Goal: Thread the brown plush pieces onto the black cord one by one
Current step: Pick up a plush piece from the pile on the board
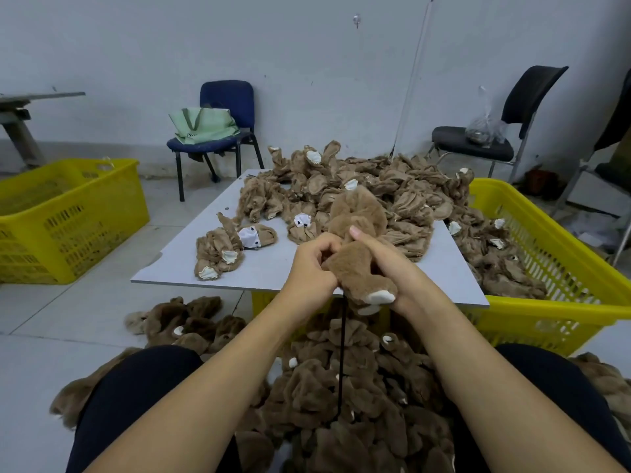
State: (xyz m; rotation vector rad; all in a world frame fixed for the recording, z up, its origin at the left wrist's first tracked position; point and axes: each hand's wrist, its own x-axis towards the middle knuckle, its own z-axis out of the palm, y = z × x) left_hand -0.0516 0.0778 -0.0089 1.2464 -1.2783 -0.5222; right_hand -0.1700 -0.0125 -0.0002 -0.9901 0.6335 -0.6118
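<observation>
A brown plush piece (pixel 358 264) with a white patch at its lower end sits above the near edge of the grey board (pixel 273 264), gripped from both sides: the right hand (pixel 392 264) curls round it with the thumb on top, and the left hand (pixel 312 268) pinches its left edge with curled fingers. The black cord (pixel 341 363) hangs straight down from beneath the hands onto a heap of threaded plush pieces (pixel 341 404) between the person's knees. More unthreaded plush pieces (pixel 375 189) are piled across the board's far side and spill into the yellow crate (pixel 560 233) at the right.

Both forearms extended, left hand (pixel 312 268) curled (seemingly pinching), right hand (pixel 389 264) gripping
</observation>
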